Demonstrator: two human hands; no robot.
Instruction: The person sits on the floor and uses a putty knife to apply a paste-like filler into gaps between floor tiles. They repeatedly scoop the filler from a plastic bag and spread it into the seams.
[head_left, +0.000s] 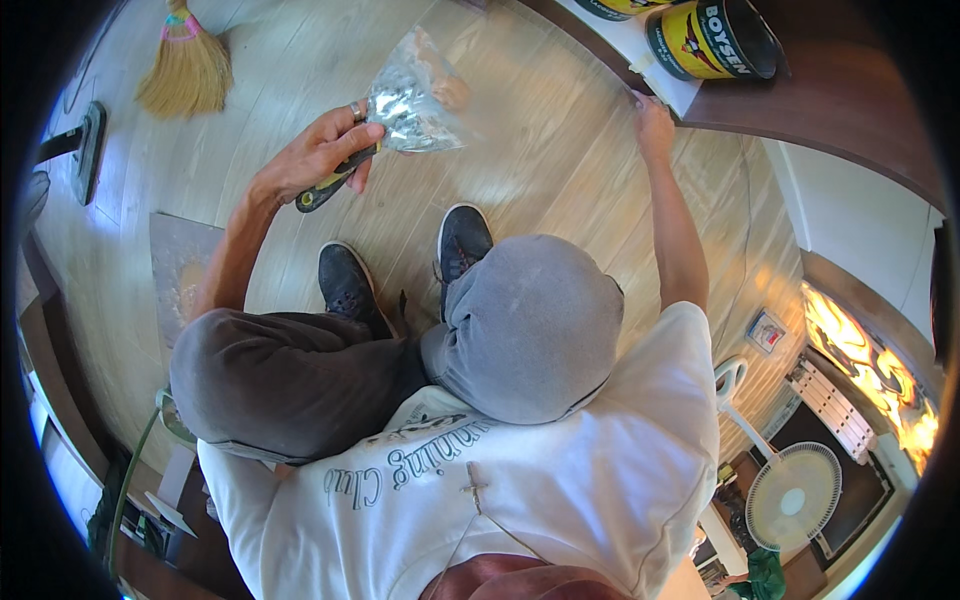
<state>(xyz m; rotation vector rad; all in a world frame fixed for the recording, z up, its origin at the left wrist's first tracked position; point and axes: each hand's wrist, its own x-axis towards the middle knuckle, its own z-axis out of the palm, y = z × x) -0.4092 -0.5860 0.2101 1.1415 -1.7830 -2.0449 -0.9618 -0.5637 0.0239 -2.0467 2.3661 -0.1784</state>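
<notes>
My left hand (319, 154) grips the black and yellow handle (330, 184) of a putty knife, and a ring is on one of its fingers. The knife's broad, shiny blade (409, 112) points away from me above the floor, with a lump of tan putty (450, 88) along its far side. At arm's length on the right, my right hand (654, 124) touches the lower edge of a dark brown wooden panel (810, 82). Its fingertips are at the corner by a white sheet (679, 94); whether they pinch anything cannot be made out.
Boysen paint cans (709, 41) stand on the brown panel. A straw broom (187, 71) and a black floor tool (90, 154) are at the far left. A putty-smeared grey board (184, 266) lies beside my left knee. An electric fan (793, 495) stands behind on the right; a cable (746, 217) crosses the floor.
</notes>
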